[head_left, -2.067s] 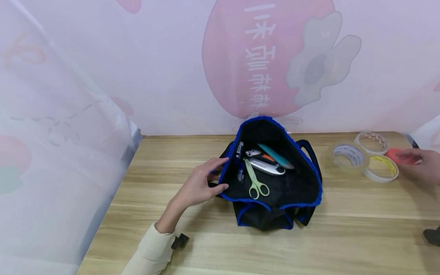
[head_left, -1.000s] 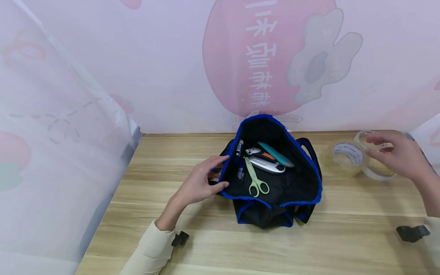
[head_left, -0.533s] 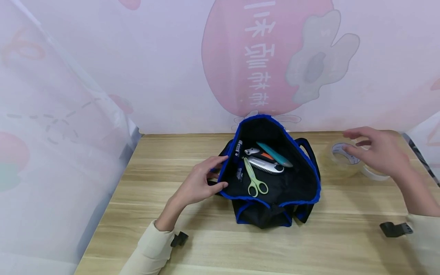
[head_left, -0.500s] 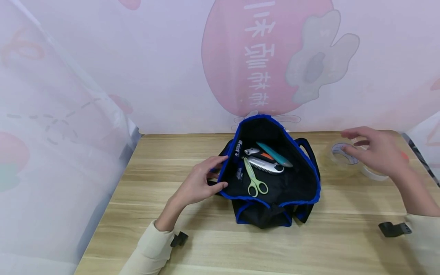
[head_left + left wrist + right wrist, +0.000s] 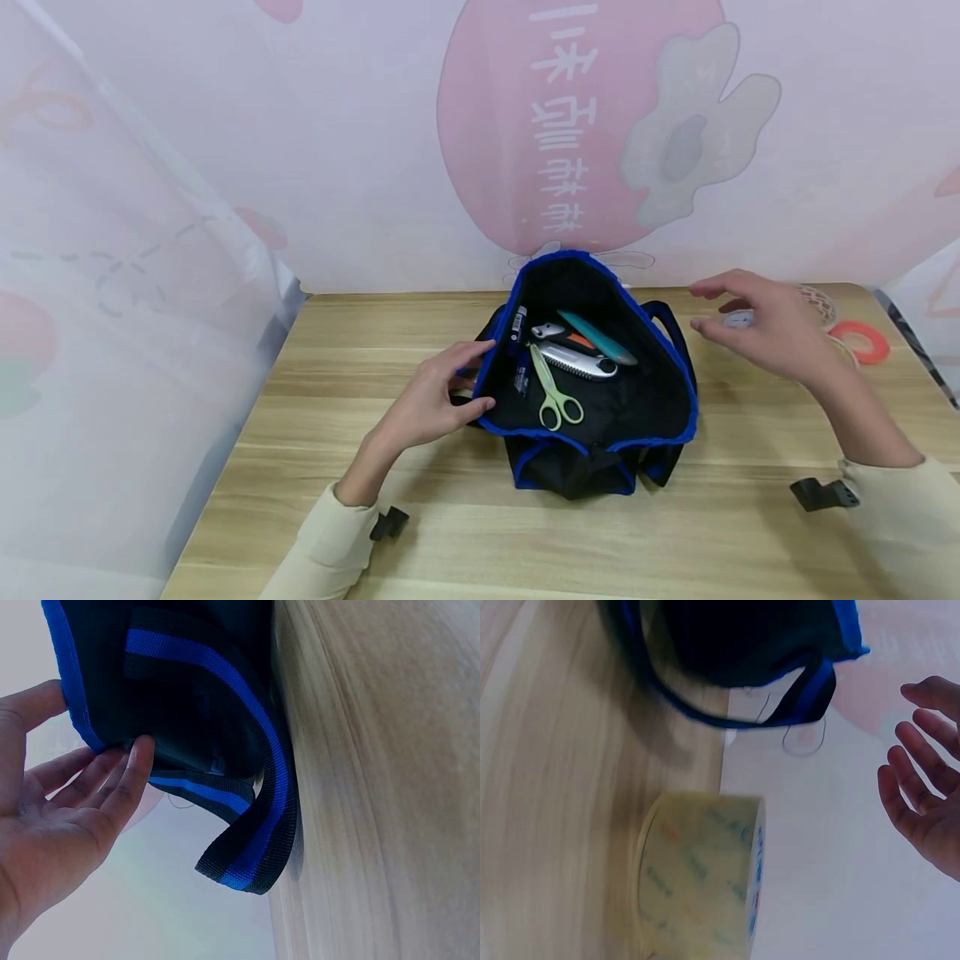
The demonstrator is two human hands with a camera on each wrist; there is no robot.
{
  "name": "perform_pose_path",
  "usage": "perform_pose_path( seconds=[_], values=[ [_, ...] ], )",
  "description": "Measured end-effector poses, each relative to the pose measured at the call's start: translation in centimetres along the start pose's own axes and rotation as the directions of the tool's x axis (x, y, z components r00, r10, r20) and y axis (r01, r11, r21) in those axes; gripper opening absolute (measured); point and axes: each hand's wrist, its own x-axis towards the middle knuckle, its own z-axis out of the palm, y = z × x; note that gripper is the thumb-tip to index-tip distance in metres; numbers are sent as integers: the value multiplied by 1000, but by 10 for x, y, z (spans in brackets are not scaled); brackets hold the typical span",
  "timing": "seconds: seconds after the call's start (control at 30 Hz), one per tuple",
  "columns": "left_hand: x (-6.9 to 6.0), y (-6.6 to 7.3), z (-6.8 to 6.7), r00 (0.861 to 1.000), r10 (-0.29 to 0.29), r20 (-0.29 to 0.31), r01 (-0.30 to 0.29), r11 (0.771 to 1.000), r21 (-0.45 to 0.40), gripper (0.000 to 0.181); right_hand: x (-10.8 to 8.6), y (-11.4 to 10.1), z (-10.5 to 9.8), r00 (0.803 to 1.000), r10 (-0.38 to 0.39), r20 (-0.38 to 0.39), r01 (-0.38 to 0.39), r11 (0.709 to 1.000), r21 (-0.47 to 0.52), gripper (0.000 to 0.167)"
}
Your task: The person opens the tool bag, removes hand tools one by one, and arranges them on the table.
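A black tool bag (image 5: 645, 408) with blue trim stands with its mouth spread. My left hand (image 5: 431, 396) holds the bag's left rim, thumb inside and fingers along the outer wall; the left wrist view shows this hand (image 5: 75, 802) near a striped strap (image 5: 262, 742). Within the bag lie green scissors (image 5: 552, 392), a silver utility knife (image 5: 577, 361), a teal tool (image 5: 596, 336), an orange-and-black tool (image 5: 573, 340) and a dark marker-like tube (image 5: 517, 325). My right hand (image 5: 776, 325) hovers with loose fingers over a clear packing tape roll (image 5: 697, 877), touching nothing visible.
Right of the bag, partly behind my right hand, are a patterned tape roll (image 5: 821, 304) and a red ring-shaped roll (image 5: 862, 342). Another roll is mostly hidden. A printed cloth backdrop (image 5: 360, 167) rises behind the wooden table (image 5: 337, 350).
My right hand has come away from the red roll, passing left across the tape rolls toward the bag, and the red roll lies uncovered. My left hand stays on the bag's rim.
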Motion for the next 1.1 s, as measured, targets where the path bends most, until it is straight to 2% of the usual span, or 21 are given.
perform_pose_path(
  seconds=[0.2, 0.43, 0.63, 0.87, 1.1],
  values=[
    [-1, 1, -1, 1000, -4, 0, 4, 1000, 24, 75, 10, -12, 11, 995, -103, -2, 103, 994, 36, 47],
    [-2, 1, -3, 1000, -7, 1, 7, 999, 32, 75, 21, -32, 20, 989, -147, 19, 147, 989, 18, 48],
    [-2, 2, -4, 1000, -5, 4, 5, 1000, 27, 75, 32, -45, 31, 976, -212, 54, 210, 977, 41, 48],
    [-2, 2, -4, 1000, -7, 12, 6, 1000, 15, 75, 46, -59, 48, 963, -199, 182, 191, 980, 59, 45],
    [-1, 0, -4, 1000, 4, 11, -4, 1000, 21, 75, 58, -70, 72, 924, -180, 336, 169, 984, 62, 43]
  ],
)
